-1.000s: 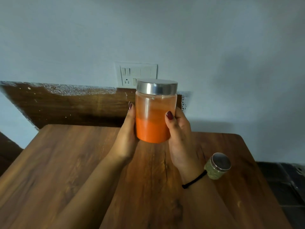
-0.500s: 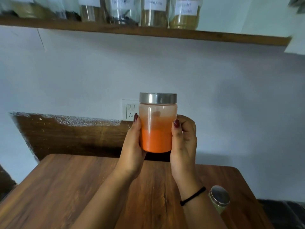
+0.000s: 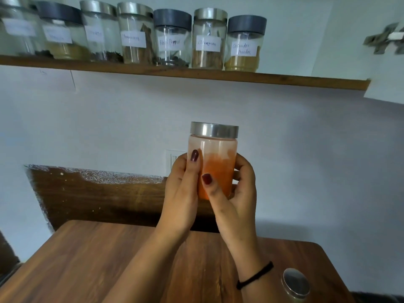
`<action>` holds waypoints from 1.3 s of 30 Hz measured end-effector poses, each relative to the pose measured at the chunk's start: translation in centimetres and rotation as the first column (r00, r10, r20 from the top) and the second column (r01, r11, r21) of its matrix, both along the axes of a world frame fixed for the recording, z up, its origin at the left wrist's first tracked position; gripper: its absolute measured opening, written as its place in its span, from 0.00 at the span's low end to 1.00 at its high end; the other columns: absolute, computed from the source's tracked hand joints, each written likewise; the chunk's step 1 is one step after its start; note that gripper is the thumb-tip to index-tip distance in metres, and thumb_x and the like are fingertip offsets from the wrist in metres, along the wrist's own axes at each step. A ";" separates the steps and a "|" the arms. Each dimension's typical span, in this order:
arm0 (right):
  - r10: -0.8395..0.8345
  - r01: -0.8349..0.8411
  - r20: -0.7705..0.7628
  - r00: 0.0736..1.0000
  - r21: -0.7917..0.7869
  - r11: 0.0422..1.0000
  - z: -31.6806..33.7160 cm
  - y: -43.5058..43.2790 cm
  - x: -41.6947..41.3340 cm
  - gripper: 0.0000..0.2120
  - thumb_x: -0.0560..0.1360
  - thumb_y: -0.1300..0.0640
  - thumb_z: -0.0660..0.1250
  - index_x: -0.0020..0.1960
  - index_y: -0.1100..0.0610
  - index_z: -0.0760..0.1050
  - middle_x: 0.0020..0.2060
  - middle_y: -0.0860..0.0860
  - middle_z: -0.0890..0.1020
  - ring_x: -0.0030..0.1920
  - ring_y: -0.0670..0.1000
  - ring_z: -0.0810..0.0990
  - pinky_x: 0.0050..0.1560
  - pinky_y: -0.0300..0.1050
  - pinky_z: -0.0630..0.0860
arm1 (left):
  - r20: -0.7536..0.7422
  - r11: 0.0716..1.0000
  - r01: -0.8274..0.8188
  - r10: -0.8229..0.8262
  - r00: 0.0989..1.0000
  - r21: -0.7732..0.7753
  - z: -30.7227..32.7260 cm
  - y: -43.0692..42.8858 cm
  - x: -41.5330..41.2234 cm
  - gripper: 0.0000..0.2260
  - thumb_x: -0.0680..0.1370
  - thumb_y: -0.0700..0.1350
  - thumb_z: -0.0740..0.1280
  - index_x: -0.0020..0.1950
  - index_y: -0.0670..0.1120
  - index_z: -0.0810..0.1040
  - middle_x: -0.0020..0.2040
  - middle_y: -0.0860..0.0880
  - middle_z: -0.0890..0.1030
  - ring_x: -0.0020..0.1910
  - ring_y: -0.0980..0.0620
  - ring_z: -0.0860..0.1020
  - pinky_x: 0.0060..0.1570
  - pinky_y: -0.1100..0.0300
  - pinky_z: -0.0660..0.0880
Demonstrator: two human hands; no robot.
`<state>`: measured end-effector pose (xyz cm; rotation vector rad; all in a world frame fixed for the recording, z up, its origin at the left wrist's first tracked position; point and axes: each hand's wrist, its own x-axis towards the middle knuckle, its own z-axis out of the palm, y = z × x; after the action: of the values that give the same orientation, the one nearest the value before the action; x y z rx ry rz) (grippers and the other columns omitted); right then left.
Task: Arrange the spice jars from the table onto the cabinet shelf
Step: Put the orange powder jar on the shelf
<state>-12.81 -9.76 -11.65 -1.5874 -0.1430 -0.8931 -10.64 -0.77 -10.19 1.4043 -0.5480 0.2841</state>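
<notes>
A clear jar of orange powder [image 3: 216, 158] with a steel lid is held upright in the air above the wooden table [image 3: 87, 265]. My left hand [image 3: 182, 189] grips its left side and my right hand [image 3: 237, 193] grips its right side, thumb across the front. The wooden shelf [image 3: 284, 80] runs along the wall above, with a row of several labelled spice jars [image 3: 207, 40] on it. A small steel-lidded jar [image 3: 295, 283] stands on the table at the lower right, beside my right wrist.
The right end of the shelf beyond the last jar [image 3: 243, 44] is bare. A white wall socket [image 3: 172, 159] sits behind my left hand. A dark wooden panel [image 3: 98, 200] lines the wall behind the table. A metal fitting [image 3: 384, 39] hangs at the upper right.
Both hands have lifted the orange jar higher, and my view has tilted up so the full row of shelf jars shows. My right thumb now lies across the jar's front.
</notes>
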 end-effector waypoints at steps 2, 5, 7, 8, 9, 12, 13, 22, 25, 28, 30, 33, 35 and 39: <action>-0.008 0.008 0.008 1.000 -0.017 1.000 0.4 0.0 -0.1 0.39 0.59 0.23 0.67 0.65 0.39 0.66 0.61 0.42 0.74 0.59 0.41 0.77 0.46 0.30 0.78 | 0.020 1.000 0.004 -0.004 1.000 0.004 0.4 -0.2 -0.4 0.17 0.82 0.53 0.54 0.62 0.45 0.76 0.50 0.61 0.81 0.51 0.62 0.81 0.44 0.68 0.78; -0.033 0.033 0.015 0.999 -0.025 0.999 1.2 -0.3 -0.2 0.40 0.58 0.22 0.66 0.65 0.39 0.65 0.61 0.41 0.73 0.59 0.39 0.76 0.44 0.28 0.77 | -0.012 0.998 0.061 -0.061 0.998 -0.027 1.1 -0.2 -0.6 0.20 0.78 0.59 0.57 0.63 0.49 0.75 0.52 0.58 0.83 0.53 0.57 0.82 0.48 0.62 0.81; -0.057 0.058 0.031 0.998 -0.001 0.998 1.8 -0.6 -0.1 0.42 0.58 0.21 0.65 0.65 0.42 0.67 0.60 0.41 0.73 0.58 0.40 0.76 0.45 0.30 0.78 | -0.047 0.992 0.117 -0.119 0.992 -0.039 1.5 -0.2 -0.6 0.21 0.78 0.64 0.59 0.62 0.53 0.75 0.55 0.55 0.83 0.56 0.54 0.83 0.54 0.54 0.81; -0.061 0.060 0.043 0.997 0.021 0.998 2.0 -0.7 0.0 0.42 0.59 0.22 0.66 0.66 0.45 0.69 0.60 0.42 0.73 0.58 0.41 0.77 0.46 0.31 0.79 | -0.055 0.989 0.141 -0.143 0.988 -0.043 1.8 -0.1 -0.6 0.21 0.78 0.65 0.58 0.63 0.54 0.75 0.57 0.54 0.83 0.57 0.53 0.82 0.57 0.51 0.80; -0.056 0.053 0.056 0.997 0.045 0.998 2.1 -0.8 0.0 0.43 0.60 0.23 0.66 0.66 0.47 0.70 0.59 0.43 0.73 0.59 0.42 0.77 0.46 0.32 0.79 | -0.054 0.986 0.159 -0.162 0.985 -0.044 2.0 0.0 -0.5 0.21 0.78 0.65 0.58 0.64 0.55 0.75 0.59 0.52 0.82 0.59 0.52 0.81 0.59 0.48 0.79; -0.020 0.011 0.081 0.996 0.111 0.994 2.7 -1.0 -0.3 0.42 0.60 0.24 0.67 0.66 0.49 0.71 0.59 0.46 0.75 0.58 0.44 0.78 0.46 0.33 0.79 | -0.048 0.974 0.215 -0.219 0.975 -0.070 2.6 0.4 -0.3 0.19 0.80 0.62 0.56 0.63 0.56 0.78 0.61 0.48 0.81 0.62 0.47 0.80 0.60 0.48 0.77; -0.010 -0.001 0.085 0.996 0.126 0.992 2.9 -1.1 -0.4 0.42 0.60 0.23 0.67 0.65 0.49 0.71 0.59 0.47 0.75 0.58 0.44 0.79 0.46 0.32 0.79 | -0.056 0.966 0.236 -0.242 0.969 -0.101 2.7 0.5 -0.1 0.18 0.82 0.60 0.55 0.60 0.57 0.80 0.61 0.48 0.82 0.62 0.47 0.80 0.59 0.51 0.78; 0.137 -0.155 0.101 0.985 0.192 0.969 3.1 -0.7 -1.2 0.35 0.64 0.25 0.66 0.63 0.43 0.70 0.56 0.39 0.78 0.56 0.45 0.81 0.46 0.38 0.80 | -0.215 0.875 0.420 -0.470 0.856 -0.241 1.2 0.3 -0.3 0.31 0.77 0.65 0.56 0.73 0.47 0.69 0.68 0.43 0.77 0.69 0.44 0.75 0.69 0.47 0.71; 0.082 -0.102 0.122 0.989 0.167 0.981 2.9 -0.7 -1.3 0.21 0.68 0.26 0.62 0.57 0.34 0.68 0.52 0.34 0.77 0.55 0.45 0.80 0.45 0.38 0.80 | -0.197 0.875 0.420 -0.468 0.862 -0.239 1.1 0.1 -0.6 0.34 0.74 0.67 0.60 0.73 0.47 0.70 0.67 0.42 0.78 0.68 0.43 0.76 0.67 0.48 0.73; 0.051 -0.061 0.071 0.996 0.134 0.989 2.5 -1.2 -1.1 0.21 0.67 0.23 0.57 0.54 0.31 0.69 0.57 0.43 0.76 0.56 0.49 0.79 0.51 0.48 0.82 | -0.161 0.917 0.355 -0.384 0.909 -0.184 1.4 -0.2 -1.0 0.29 0.70 0.68 0.61 0.65 0.54 0.78 0.62 0.46 0.82 0.63 0.47 0.80 0.57 0.56 0.79; 0.033 -0.038 0.051 0.998 0.099 0.994 2.4 -1.5 -1.0 0.24 0.68 0.23 0.56 0.58 0.34 0.69 0.60 0.45 0.75 0.59 0.50 0.79 0.54 0.53 0.82 | -0.116 0.947 0.268 -0.290 0.950 -0.175 1.7 -0.3 -1.1 0.22 0.68 0.69 0.60 0.55 0.61 0.83 0.58 0.50 0.84 0.59 0.50 0.81 0.53 0.58 0.80; -0.043 0.039 0.087 0.995 0.043 0.998 2.5 -1.5 -1.2 0.31 0.68 0.23 0.57 0.63 0.41 0.68 0.60 0.39 0.75 0.61 0.46 0.77 0.55 0.42 0.80 | -0.070 0.971 0.153 -0.168 0.983 -0.182 1.8 -0.3 -0.8 0.19 0.72 0.68 0.57 0.52 0.64 0.82 0.55 0.51 0.84 0.57 0.50 0.82 0.53 0.55 0.79; -0.043 0.039 0.097 0.994 0.039 0.998 2.6 -1.3 -1.4 0.35 0.67 0.23 0.59 0.65 0.44 0.67 0.60 0.38 0.75 0.61 0.44 0.76 0.52 0.34 0.78 | -0.061 0.979 0.097 -0.109 0.992 -0.179 1.9 -0.4 -0.7 0.18 0.75 0.67 0.56 0.53 0.63 0.81 0.55 0.50 0.83 0.56 0.49 0.82 0.55 0.49 0.79; 0.013 -0.017 0.093 0.996 0.045 0.999 2.6 -0.6 -1.4 0.38 0.65 0.25 0.64 0.67 0.46 0.66 0.62 0.40 0.75 0.61 0.46 0.77 0.50 0.35 0.79 | -0.017 0.993 0.007 -0.009 1.000 -0.119 1.9 -1.1 -1.1 0.26 0.76 0.68 0.55 0.60 0.52 0.78 0.55 0.45 0.82 0.54 0.46 0.83 0.55 0.42 0.80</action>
<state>-14.23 -10.39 -9.03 -1.5014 -0.1989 -0.9522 -11.73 -1.92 -8.34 1.2882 -0.5138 0.2931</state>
